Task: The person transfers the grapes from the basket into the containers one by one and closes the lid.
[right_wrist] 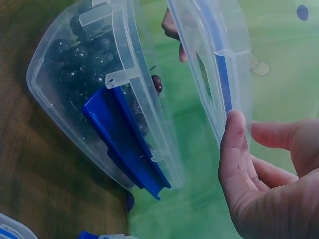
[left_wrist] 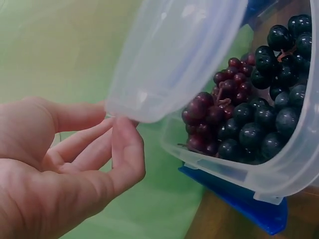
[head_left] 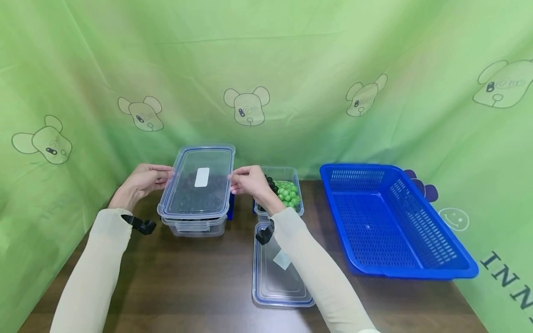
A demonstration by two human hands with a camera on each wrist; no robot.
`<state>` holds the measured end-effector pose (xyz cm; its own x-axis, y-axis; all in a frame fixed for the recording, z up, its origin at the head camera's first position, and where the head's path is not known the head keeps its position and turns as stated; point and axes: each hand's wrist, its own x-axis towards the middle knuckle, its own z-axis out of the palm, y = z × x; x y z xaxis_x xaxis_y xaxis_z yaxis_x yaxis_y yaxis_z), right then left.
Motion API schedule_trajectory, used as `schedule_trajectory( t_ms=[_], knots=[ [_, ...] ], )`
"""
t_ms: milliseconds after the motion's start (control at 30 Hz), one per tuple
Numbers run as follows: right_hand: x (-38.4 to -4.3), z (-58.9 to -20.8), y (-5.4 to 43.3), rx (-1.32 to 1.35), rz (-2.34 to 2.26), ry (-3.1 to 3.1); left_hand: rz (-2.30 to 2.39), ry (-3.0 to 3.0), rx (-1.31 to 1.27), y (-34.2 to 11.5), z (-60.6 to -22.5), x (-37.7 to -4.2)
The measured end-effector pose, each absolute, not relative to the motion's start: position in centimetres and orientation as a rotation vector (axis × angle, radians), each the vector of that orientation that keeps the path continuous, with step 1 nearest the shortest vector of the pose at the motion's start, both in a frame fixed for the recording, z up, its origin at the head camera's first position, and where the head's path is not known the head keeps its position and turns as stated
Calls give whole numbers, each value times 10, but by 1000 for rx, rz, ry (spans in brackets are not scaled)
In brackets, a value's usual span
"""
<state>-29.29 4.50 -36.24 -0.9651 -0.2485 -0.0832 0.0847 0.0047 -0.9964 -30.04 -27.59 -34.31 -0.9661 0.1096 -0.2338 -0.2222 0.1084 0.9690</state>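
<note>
A clear plastic lid (head_left: pixel 195 199) with a white label is pinched at its two long sides, by my left hand (head_left: pixel 146 181) and my right hand (head_left: pixel 249 181). It hangs tilted above a clear container (head_left: pixel 200 229), apart from most of the rim. Inside lie dark grapes (left_wrist: pixel 264 119) and red grapes (left_wrist: pixel 214 109). Blue side clips (right_wrist: pixel 124 139) on the container hang unfastened. In the left wrist view the thumb and fingers of my left hand (left_wrist: pixel 94 149) grip the lid's edge; my right hand (right_wrist: pixel 264 174) does likewise in the right wrist view.
Right of the hands stands a second clear container (head_left: pixel 287 173) with green grapes (head_left: pixel 288 192) and black grapes (head_left: pixel 271 183). Before it, another lid (head_left: pixel 275 282) lies on the wooden table (head_left: pixel 187 286). A blue plastic basket (head_left: pixel 354 222) stands at the right. A green curtain (head_left: pixel 291 55) hangs behind.
</note>
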Motion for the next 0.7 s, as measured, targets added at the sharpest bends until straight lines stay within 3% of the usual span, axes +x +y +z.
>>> schedule_trajectory(
  t_ms=[200,467,700],
  knots=[
    [-291,-353,44,-278,-2086,2157,2025,2182,-70,-274,-331,-293],
    [-288,-340,38,-646,-2091,2524,2403,2168,-78,-269,-317,-276],
    [-289,-339,38,-799,-2146,2657,2616,2175,81,-266,-322,-269]
  ],
)
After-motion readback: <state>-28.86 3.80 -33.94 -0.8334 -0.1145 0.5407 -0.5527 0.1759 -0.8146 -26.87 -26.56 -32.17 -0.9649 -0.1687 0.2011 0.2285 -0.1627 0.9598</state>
